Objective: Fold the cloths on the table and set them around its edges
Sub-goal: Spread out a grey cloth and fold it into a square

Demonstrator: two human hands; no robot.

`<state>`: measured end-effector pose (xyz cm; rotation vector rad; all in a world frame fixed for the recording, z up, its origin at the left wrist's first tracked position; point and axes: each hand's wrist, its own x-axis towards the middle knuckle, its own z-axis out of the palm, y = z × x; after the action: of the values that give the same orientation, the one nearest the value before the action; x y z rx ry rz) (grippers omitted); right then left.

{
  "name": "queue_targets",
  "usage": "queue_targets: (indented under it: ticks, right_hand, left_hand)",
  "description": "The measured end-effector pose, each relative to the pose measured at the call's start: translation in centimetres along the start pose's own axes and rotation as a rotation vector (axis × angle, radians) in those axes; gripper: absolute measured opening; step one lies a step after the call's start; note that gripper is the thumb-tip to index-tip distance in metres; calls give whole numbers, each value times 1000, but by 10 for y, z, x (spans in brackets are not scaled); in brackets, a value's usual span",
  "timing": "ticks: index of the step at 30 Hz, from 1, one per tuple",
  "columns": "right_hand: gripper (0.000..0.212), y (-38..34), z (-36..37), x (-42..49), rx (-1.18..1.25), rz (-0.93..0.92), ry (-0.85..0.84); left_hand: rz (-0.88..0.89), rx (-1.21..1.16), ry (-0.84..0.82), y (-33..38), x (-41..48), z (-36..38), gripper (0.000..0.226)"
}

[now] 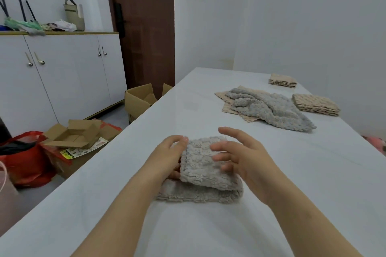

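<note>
A red bag (25, 158) and opened cardboard boxes (75, 133) sit on the floor at the left. On the white table (313, 173), the left hand (167, 156) reaches in palm-down and pinches the left edge of the folded grey cloth (206, 173), thumb on top, fingers tucked under the flap. The right hand (244, 156) hovers over the cloth's right side, fingers spread and loose (holding nothing). Farther right lie an unfolded grey and beige heap (269, 106) and two folded beige stacks (315, 104).

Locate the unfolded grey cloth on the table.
The unfolded grey cloth lies mid-table toward the right, atop a beige cloth, beside a beige stack.
</note>
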<state>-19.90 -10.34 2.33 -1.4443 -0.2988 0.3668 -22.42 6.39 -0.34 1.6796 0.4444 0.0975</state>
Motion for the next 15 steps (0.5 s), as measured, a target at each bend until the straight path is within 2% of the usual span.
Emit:
queue_targets:
  ticks: [2, 4, 6, 11, 15]
  right_hand:
    - [17, 1, -6, 2, -61, -39, 109]
    - [12, 4, -10, 3, -140, -61, 197]
    - [13, 9, -12, 4, -211, -75, 242]
    - [17, 19, -12, 4, -375, -140, 258]
    - [15, 25, -12, 6, -453, -146, 244]
  left_hand:
    - [102, 118, 13, -5, 1, 2, 15]
    - [128, 154, 1, -6, -2, 4, 4]
    - [147, 146, 5, -4, -6, 6, 4]
    - [181, 15, 64, 5, -9, -7, 3]
    - [127, 88, 92, 4, -7, -25, 5]
